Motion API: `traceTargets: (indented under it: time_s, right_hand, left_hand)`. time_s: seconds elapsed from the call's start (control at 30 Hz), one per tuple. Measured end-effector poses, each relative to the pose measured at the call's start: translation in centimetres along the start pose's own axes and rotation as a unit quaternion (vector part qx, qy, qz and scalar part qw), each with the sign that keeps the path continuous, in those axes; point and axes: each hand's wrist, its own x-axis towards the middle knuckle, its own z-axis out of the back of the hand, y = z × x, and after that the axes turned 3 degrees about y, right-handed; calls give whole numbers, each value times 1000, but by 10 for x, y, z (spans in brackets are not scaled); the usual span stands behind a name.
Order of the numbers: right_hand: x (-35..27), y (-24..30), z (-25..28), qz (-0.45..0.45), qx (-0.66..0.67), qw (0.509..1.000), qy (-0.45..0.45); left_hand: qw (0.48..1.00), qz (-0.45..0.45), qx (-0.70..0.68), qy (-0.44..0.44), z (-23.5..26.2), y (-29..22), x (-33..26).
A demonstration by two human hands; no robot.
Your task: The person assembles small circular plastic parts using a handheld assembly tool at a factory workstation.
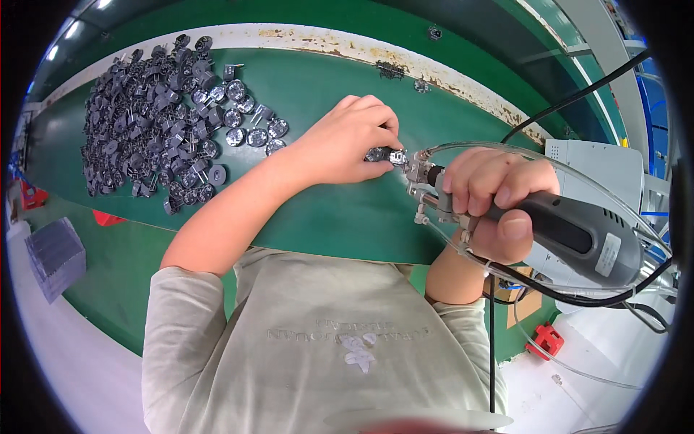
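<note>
My left hand [354, 137] is closed in a pinch on a small dark round part [377, 154] with a shiny metal end, held just over the green bench. My right hand [499, 184] is wrapped around a grey and black electric screwdriver [585, 231] lying sideways, its nose toward my left hand. A metal bracket [418, 173] with clear tubes sits at the nose and meets, or nearly meets, the part; exact contact is too small to tell. To the left spreads a big pile of similar dark round parts [148, 134], some with prongs.
Beyond the green bench top [311, 224] runs a worn white rail [318, 35]. A few parts lie near that rail. At right stand a pale grey machine [600, 170] and a black cable [578, 98]. A grey box [56, 253] is on the lower left.
</note>
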Motion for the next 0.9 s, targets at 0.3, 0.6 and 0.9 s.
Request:
traceTargets:
  time_s: [0.3, 0.6, 0.9]
  right_hand:
    - [-3, 1, -1, 0, 7, 1000, -2]
    - [6, 1, -8, -22, -94, 994, 46]
    - [1, -1, -7, 5, -84, 992, 89]
  left_hand:
    - [1000, -3, 1, -1, -1, -1, -1]
    - [1000, -7, 6, -4, 0, 4, 0]
    - [999, -31, 24, -20, -1, -4, 2]
